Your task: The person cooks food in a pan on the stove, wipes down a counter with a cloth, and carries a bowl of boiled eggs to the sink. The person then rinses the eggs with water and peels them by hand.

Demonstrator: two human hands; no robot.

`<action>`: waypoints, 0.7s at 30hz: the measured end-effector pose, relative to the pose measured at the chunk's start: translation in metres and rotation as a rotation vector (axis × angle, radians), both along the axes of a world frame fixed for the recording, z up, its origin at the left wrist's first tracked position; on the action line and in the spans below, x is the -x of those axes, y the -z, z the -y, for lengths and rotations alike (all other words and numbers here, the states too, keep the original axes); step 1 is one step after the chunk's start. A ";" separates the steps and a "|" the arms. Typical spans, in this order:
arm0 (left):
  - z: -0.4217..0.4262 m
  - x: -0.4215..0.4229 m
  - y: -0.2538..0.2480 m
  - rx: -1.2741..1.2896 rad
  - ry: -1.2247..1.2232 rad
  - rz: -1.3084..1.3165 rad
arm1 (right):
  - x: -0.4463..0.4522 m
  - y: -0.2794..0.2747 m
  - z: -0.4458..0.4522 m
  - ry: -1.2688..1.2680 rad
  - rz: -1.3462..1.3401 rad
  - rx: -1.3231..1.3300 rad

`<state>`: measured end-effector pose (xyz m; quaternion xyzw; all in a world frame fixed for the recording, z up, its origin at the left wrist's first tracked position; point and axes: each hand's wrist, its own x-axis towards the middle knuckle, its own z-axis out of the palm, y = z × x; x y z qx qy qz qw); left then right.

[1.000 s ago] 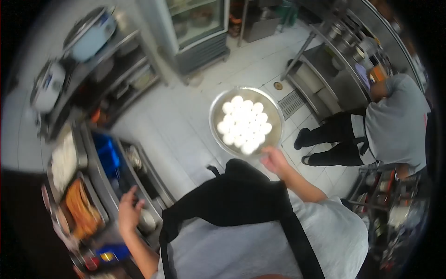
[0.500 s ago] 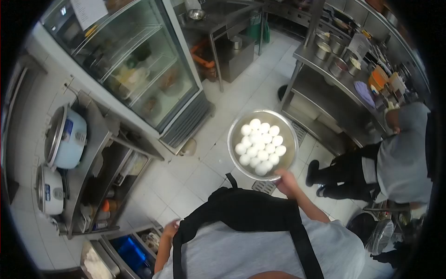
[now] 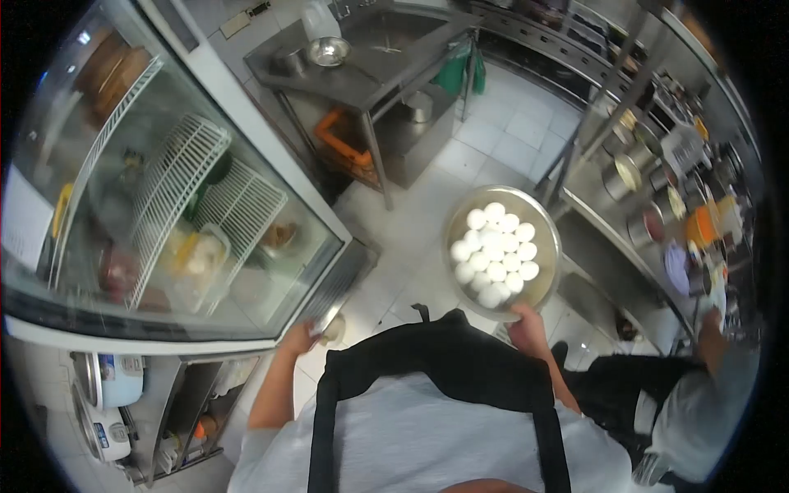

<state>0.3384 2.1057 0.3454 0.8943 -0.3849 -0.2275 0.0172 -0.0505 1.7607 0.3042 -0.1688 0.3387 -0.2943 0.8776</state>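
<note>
- The bowl [image 3: 541,286] is a wide, round metal one, held up in front of the apron [image 3: 444,349], over the tiled floor [image 3: 503,135].
- In it lies a heap of white eggs [image 3: 497,256], packed side by side, with bare metal showing round part of the heap.
- The right hand [image 3: 528,331] is closed on the bowl's near rim, the thumb side uppermost; the fingers under the rim are mostly hidden.
- The left hand [image 3: 299,338] is partly curled, right by the lower corner of the fridge [image 3: 279,162]. Whether it grips the edge or only rests there, I cannot tell.
- The fridge has a glass front, with wire racks [image 3: 181,177] and packed food behind it.
- Handling, as I judge it: the bowl should be stiff, fairly heavy with this load, and apt to tip, as one hand carries it from one side. Its smooth rim could slip if wet.
- The eggs look smooth and would likely roll together on any tilt; if they are in their shells, a knock could crack them.
- The best hold would be two opposite points of the rim, or one on the rim and a palm under the base.
- Beyond are a sink surface [image 3: 355,85] with a small metal bowl [image 3: 329,51] on it, and an orange crate [image 3: 343,141] below.
- A co-worker [image 3: 699,423] stands on the right, near the surface with pots [image 3: 622,177].
</note>
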 end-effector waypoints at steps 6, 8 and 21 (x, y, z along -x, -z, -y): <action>0.248 -0.042 -0.062 0.443 -0.051 -0.204 | -0.079 -0.020 0.174 0.013 0.026 0.008; 0.289 -0.059 -0.046 0.390 0.032 -0.153 | -0.116 -0.009 0.241 0.001 0.011 0.035; 0.430 -0.271 -0.044 0.644 -0.350 0.452 | -0.480 -0.110 0.552 -0.152 0.037 0.152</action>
